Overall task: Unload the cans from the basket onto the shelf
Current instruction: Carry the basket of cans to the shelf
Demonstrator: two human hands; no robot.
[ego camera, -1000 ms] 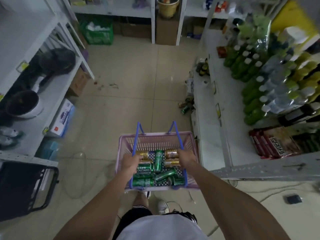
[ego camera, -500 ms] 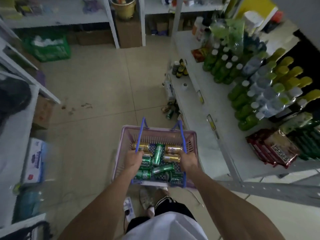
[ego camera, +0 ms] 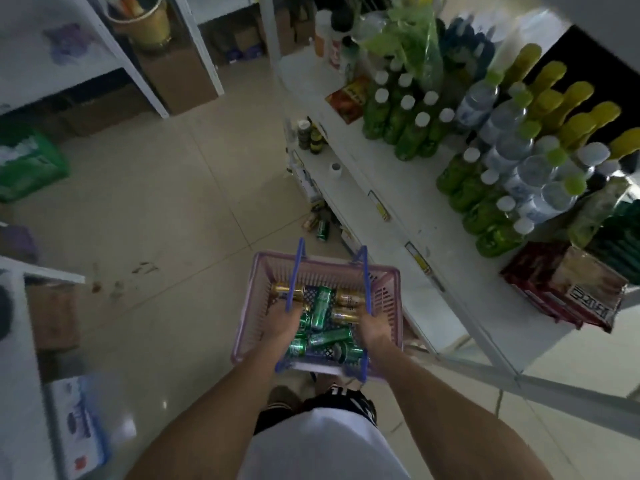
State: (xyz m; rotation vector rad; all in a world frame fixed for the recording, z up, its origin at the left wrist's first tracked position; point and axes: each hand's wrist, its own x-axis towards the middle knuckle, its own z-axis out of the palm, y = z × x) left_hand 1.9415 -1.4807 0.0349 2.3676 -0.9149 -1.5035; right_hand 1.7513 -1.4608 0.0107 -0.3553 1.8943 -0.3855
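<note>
A pink plastic basket (ego camera: pixel 388 299) with two blue handles hangs in front of me above the floor. My left hand (ego camera: pixel 278 323) grips the left blue handle (ego camera: pixel 296 271), and my right hand (ego camera: pixel 374 329) grips the right blue handle (ego camera: pixel 366 278). Several green cans (ego camera: pixel 320 308) and gold cans (ego camera: pixel 346 299) lie on their sides inside the basket. The white shelf (ego camera: pixel 391 188) runs along my right, its front strip bare.
Green, clear and yellow bottles (ego camera: pixel 485 147) crowd the back of the right shelf, with red snack packs (ego camera: pixel 561 289) at its near end. A few cans (ego camera: pixel 320 228) lie on the floor under it. White shelving stands at left and behind; tiled floor lies between.
The view has swung toward the right shelf, which now looks closer and larger. Both hands keep hold of the basket handles, and the basket stays in front of me.
</note>
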